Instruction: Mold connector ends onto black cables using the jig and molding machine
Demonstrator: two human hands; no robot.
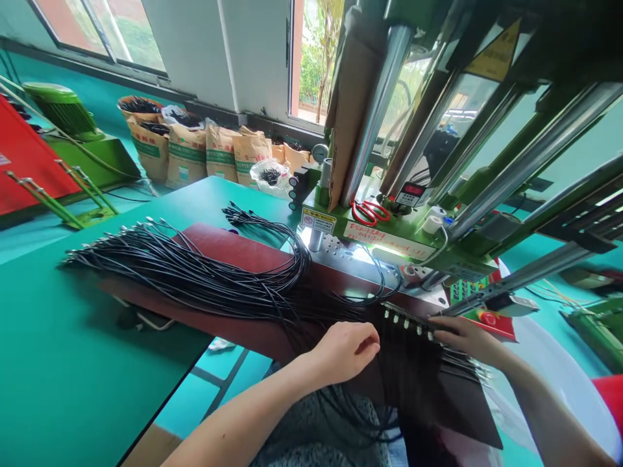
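A bundle of black cables (219,292) with metal-tipped ends lies across a dark red board in front of a green press. My left hand (348,350) is closed, its fingers curled in above the near side of the board; what they hold, if anything, is hidden. A narrow strip (402,319) carries a row of small pale connectors below the press. My right hand (460,336) rests at the strip's right end, fingers stretched out and apart over it. More cable ends (462,366) lie under that hand. Several black cables (357,415) hang down over my lap.
The green press (389,243) stands ahead with thick metal columns and a red coiled wire. A red control box (489,318) with a round button is at its right. The green table (43,324) extends left. Paper sacks (187,152) line the wall.
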